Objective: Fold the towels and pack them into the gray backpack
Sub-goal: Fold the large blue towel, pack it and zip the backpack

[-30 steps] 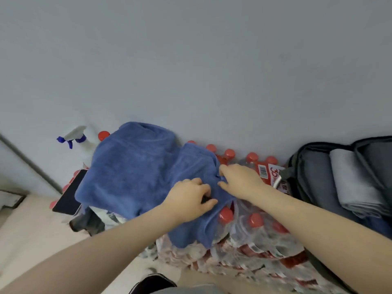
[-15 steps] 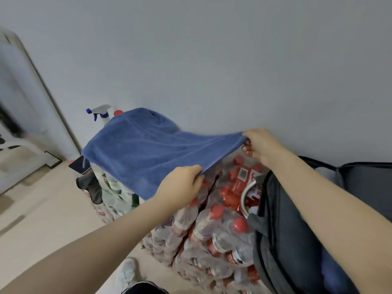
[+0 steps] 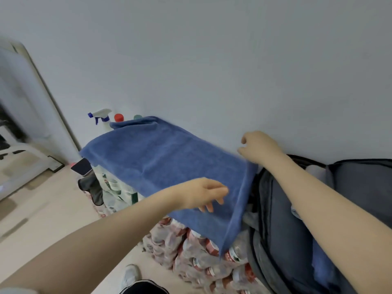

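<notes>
Spray bottle [image 3: 101, 118] by the wall, blue towel [image 3: 161, 164] now spread flat over the bottle packs [image 3: 197, 251] — both hands have let go, left hand [image 3: 201, 193] fingers loose above it, right hand [image 3: 257, 148] relaxed at its far corner, gray backpack [image 3: 282, 225] open alongside.

One blue towel [image 3: 169, 166] lies spread over the stacked bottle packs [image 3: 197, 257], too many bottles to count. One gray backpack [image 3: 286, 230] stands open. There is one spray bottle [image 3: 101, 116], one phone [image 3: 81, 166], one white shoe [image 3: 130, 276] and two hands [image 3: 203, 193] [image 3: 258, 148].
</notes>
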